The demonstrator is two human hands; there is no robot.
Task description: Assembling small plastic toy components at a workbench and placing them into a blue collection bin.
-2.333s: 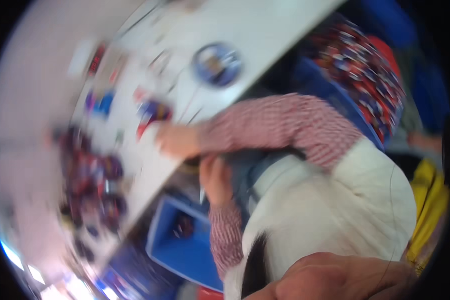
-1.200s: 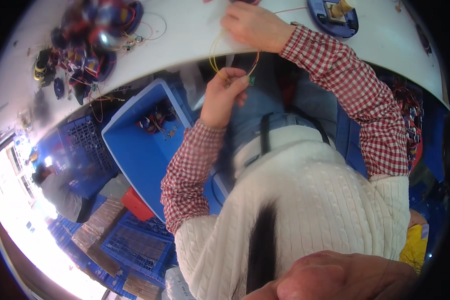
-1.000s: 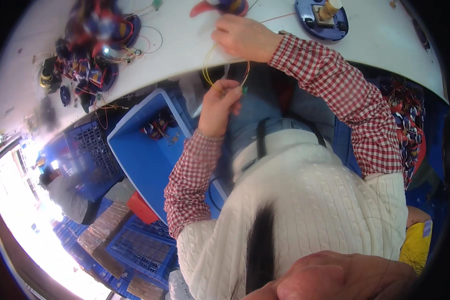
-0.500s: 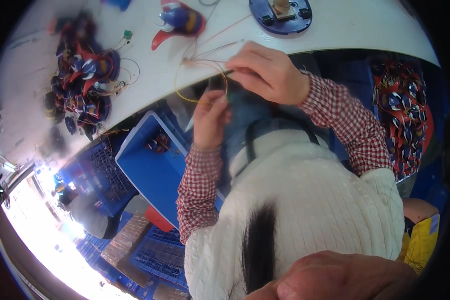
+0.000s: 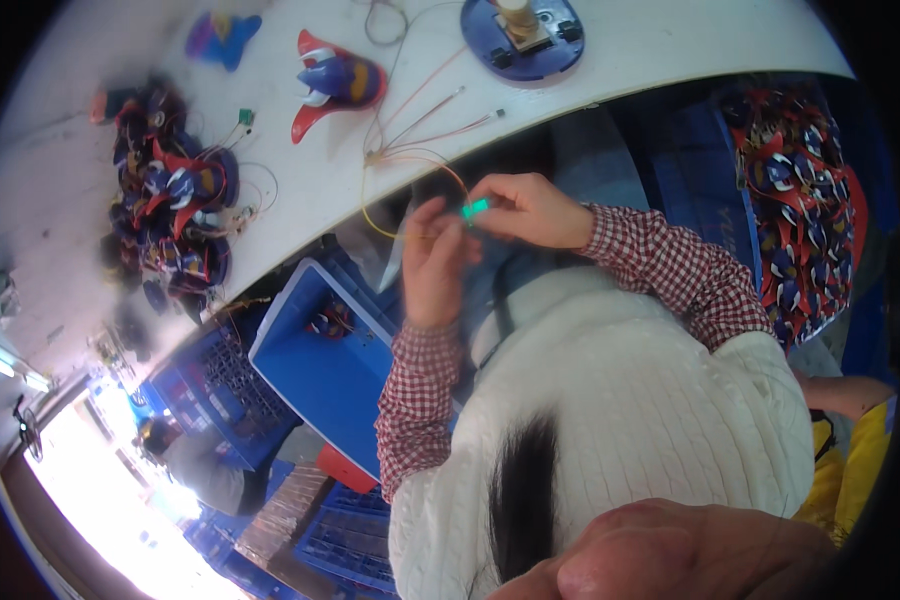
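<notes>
A small green circuit board (image 5: 476, 208) is pinched between the fingertips of my right hand (image 5: 538, 212), just past the table's near edge. My left hand (image 5: 433, 270) is close beside it, somewhat blurred, its fingers curled around a thin yellow wire (image 5: 372, 222). That wire loops back to a small joint of several wires lying at the table edge. Beyond it on the table lies a blue and red winged toy part (image 5: 345, 82), with wires running near it. To its right is a blue oval base (image 5: 497, 52) with a tan cylinder on it.
A heap of similar toy parts (image 5: 185, 185) covers the table's left side. A blue plastic bin (image 5: 315, 375) stands below the table on my left. A crate full of toy parts (image 5: 795, 220) is at the right. Another person's arm (image 5: 845, 395) shows at the lower right.
My right hand has come down from the wires to the green board and now grips it. My left hand has shifted slightly, and the view has moved a little.
</notes>
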